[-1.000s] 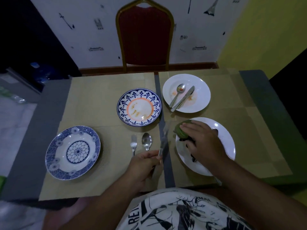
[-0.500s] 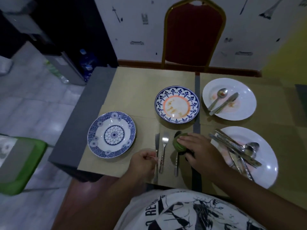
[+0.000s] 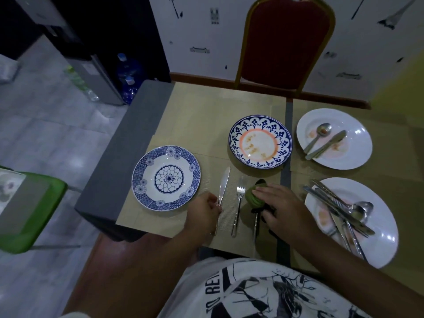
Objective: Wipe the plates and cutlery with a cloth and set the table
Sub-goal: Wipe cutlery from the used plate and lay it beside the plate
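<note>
My left hand (image 3: 203, 212) pinches the handle of a knife (image 3: 223, 184), which lies on the placemat between a clean blue-patterned plate (image 3: 168, 177) and a fork (image 3: 238, 203). Over a green cloth (image 3: 253, 198) my right hand (image 3: 277, 207) lies curled, and the cloth covers the bowl of a spoon (image 3: 255, 223) just right of the fork. A soiled blue-and-orange plate (image 3: 260, 141) sits behind them. Further right, a stained white plate (image 3: 358, 143) carries a spoon and a knife. A nearer white plate (image 3: 380, 244) bears several pieces of cutlery.
A red chair (image 3: 286, 42) stands at the table's far side. The grey table edge (image 3: 114, 157) drops to a tiled floor on the left, where a green stool (image 3: 29, 210) and water bottles (image 3: 128, 74) stand.
My right hand carried the cloth off the near white plate and onto the spoon beside the fork. The left hand set the knife down left of the fork. My view swung left.
</note>
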`<state>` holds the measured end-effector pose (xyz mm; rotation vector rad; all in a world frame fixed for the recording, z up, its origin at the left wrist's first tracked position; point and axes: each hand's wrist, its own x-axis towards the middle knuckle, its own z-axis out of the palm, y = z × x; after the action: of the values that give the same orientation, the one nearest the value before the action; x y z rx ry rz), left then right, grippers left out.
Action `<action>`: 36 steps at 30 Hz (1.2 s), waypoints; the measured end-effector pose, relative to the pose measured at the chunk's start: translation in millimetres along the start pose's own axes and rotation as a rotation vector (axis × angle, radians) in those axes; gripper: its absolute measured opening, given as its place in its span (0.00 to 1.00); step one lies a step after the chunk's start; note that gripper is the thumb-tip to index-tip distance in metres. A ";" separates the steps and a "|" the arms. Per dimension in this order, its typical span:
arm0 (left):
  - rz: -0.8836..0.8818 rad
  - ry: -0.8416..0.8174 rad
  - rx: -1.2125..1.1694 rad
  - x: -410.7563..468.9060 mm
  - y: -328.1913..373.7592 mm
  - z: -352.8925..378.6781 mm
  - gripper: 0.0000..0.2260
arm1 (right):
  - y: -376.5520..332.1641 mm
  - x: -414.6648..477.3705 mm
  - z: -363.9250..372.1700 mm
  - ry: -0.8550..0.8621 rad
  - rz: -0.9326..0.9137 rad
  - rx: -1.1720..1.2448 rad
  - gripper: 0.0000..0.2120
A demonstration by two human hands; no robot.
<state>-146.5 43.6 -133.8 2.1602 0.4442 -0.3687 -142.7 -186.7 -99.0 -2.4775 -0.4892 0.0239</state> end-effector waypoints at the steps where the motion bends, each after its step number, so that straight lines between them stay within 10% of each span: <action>1: 0.055 0.007 0.025 -2.2 -2.7 0.0 0.08 | -0.2 0.8 0.7 0.003 0.004 -0.002 0.29; 6: 0.594 -0.133 0.627 -5.4 -29.4 -2.4 0.22 | -1.9 0.2 2.8 -0.006 0.007 -0.024 0.30; 11: 0.609 -0.296 0.899 -14.7 -37.6 -6.5 0.28 | -4.6 -2.4 4.6 0.003 0.024 -0.023 0.30; 36: 0.649 0.021 0.786 -28.2 72.1 39.8 0.25 | 39.6 8.7 -48.2 0.107 -0.038 0.016 0.27</action>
<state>-143.9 -33.7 -94.0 2.8975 -0.4889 -0.1537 -114.9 -240.4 -81.5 -2.4383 -0.4888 -0.1190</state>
